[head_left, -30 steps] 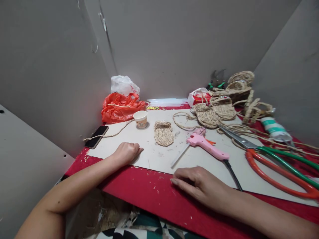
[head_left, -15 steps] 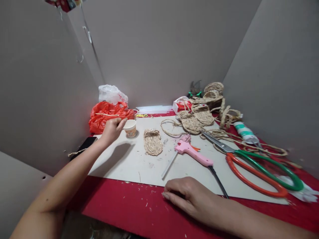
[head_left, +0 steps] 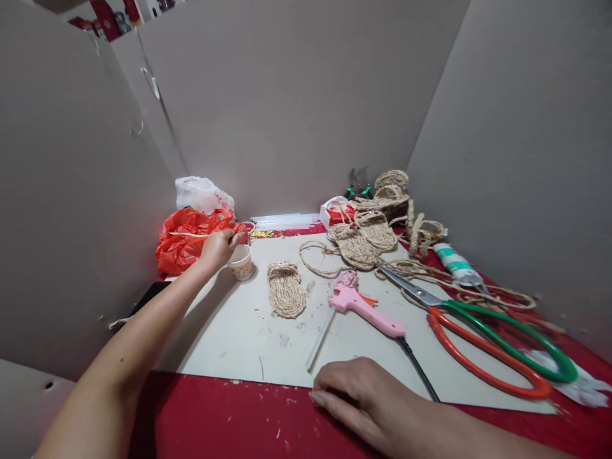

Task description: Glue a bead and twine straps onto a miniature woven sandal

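My left hand [head_left: 218,248] reaches over the board just behind the small paper cup [head_left: 240,262], in front of the red plastic bag [head_left: 184,233]. Its fingers are pinched together; whatever is between them is too small to tell. My right hand [head_left: 361,398] rests at the front edge of the board, loosely curled, thumb apart from the fingers, with nothing visible in it. A small woven rope slipper [head_left: 287,294] lies mid-board. To its right, a pink hot glue gun [head_left: 363,310] has a clear glue stick [head_left: 320,339] protruding from it.
Large scissors [head_left: 444,306] with red and green handles lie at right. Behind them are two more woven slippers [head_left: 356,245], coiled rope [head_left: 392,185] and green-handled pliers [head_left: 359,185]. Clear glue sticks [head_left: 287,221] lie along the back wall. A white plastic bag [head_left: 203,193] stands at back left.
The view has tilted up and shifted slightly right, so everything appears lower and further left. My left hand is now closer to the cup, behind its rim. My right hand stays resting in place.
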### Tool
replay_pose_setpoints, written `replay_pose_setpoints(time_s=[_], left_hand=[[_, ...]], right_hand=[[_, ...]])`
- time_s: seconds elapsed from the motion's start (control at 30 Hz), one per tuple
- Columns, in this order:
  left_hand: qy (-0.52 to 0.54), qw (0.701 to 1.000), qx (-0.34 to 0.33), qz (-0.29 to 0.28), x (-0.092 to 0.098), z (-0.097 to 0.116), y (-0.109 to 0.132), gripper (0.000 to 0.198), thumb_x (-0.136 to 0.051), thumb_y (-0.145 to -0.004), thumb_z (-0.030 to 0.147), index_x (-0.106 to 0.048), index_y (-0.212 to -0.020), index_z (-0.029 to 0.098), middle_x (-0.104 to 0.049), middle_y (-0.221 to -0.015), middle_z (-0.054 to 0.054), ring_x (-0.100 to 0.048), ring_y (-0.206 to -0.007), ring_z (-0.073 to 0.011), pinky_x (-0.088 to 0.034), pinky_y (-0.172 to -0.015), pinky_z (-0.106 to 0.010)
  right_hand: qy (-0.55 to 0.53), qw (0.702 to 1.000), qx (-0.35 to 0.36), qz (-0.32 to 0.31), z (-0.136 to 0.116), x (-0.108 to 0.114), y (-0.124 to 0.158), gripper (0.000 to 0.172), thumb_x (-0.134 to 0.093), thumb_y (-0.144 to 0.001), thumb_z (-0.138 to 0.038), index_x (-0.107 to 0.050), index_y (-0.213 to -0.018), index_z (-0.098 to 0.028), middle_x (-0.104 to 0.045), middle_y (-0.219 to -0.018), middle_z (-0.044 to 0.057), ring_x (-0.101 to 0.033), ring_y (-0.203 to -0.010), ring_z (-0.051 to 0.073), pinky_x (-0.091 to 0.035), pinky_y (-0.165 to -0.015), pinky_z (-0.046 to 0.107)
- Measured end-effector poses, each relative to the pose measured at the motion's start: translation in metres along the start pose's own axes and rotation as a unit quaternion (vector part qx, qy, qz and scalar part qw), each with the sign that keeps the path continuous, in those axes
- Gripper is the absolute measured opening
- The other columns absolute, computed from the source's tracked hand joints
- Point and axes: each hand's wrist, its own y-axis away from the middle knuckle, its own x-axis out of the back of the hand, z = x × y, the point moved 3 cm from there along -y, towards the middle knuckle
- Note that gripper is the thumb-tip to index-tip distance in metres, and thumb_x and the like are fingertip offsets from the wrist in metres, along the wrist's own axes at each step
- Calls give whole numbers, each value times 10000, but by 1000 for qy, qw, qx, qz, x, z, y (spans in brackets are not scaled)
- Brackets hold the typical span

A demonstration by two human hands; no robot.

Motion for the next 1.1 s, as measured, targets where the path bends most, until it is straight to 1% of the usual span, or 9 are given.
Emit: replay_pose_setpoints(time_s=[0.23, 0.47, 0.6, 0.7, 0.8, 0.87, 0.93, 1.03, 1.1], left_hand=[[42, 999, 18, -2, 2, 6, 1, 415, -536, -822, 404, -380, -500, 193, -322, -488, 40, -244, -506, -103, -176, -537, -284], [176, 981, 68, 49, 18, 14, 9, 462, -425, -864, 488, -280, -521, 214, -265, -491, 50, -263, -476, -81, -237, -477, -235], [273, 958, 85, 28, 21, 46, 48, 471, -352, -899, 534, -221, -564, 230, -227, -484, 67, -243, -422, -72, -258, -426, -221], [433, 894, 100, -66, 15, 81, 94, 487, -515, -858, 507, -289, -541, 215, -237, -473, 76, -229, -412, -61, -221, -401, -214], [458, 868, 97, -163, 11, 112, 136, 498, -502, -882, 498, -334, -521, 199, -286, -458, 65, -267, -413, -61, -244, -413, -217], [442, 870, 71, -208, 9, 127, 154, 502, -457, -904, 499, -346, -521, 193, -314, -470, 56, -274, -428, -64, -257, -428, -222], [395, 892, 16, -218, 9, 137, 163, 500, -436, -915, 478, -320, -521, 193, -290, -485, 57, -263, -451, -66, -256, -447, -224], [278, 939, -111, -170, 7, 144, 168, 479, -472, -905, 423, -276, -533, 194, -239, -491, 68, -240, -459, -66, -225, -457, -225], [199, 956, -185, -114, 5, 144, 169, 440, -523, -885, 417, -319, -564, 195, -295, -501, 70, -274, -459, -66, -236, -459, -221]], right_hand=[[-18, 1000, 6, -1, 0, -2, 0, 394, -342, -983, -368, -613, -776, -169, -629, -711, 53, -560, -635, 142, -403, -618, 256], [-73, 997, 16, 36, -3, 5, 0, 382, -387, -966, -364, -602, -722, -162, -619, -673, 48, -541, -609, 130, -410, -604, 250], [-261, 962, -47, 66, 4, 3, -3, 453, -394, -944, -495, -588, -738, -141, -608, -637, 42, -552, -535, 111, -439, -542, 233], [-413, 901, -101, 85, 10, 1, -5, 533, -439, -887, -612, -614, -915, -110, -631, -645, 37, -548, -456, 90, -405, -437, 198], [-491, 858, -113, 98, 12, 4, -7, 582, -459, -868, -638, -626, -993, -94, -651, -631, 38, -567, -442, 87, -394, -404, 179], [-521, 840, -114, 98, 10, 6, -6, 599, -453, -872, -638, -633, -1021, -86, -664, -626, 45, -580, -443, 92, -413, -406, 183], [-539, 830, -108, 89, 8, 7, -5, 628, -440, -872, -648, -634, -1056, -80, -672, -618, 50, -583, -436, 97, -423, -405, 188], [-552, 825, -91, 77, 5, 7, -4, 682, -424, -855, -686, -637, -1081, -78, -677, -613, 53, -589, -434, 105, -427, -400, 192], [-550, 827, -86, 77, 4, 7, -3, 696, -425, -847, -698, -640, -1085, -80, -676, -612, 51, -597, -440, 109, -427, -401, 192]])
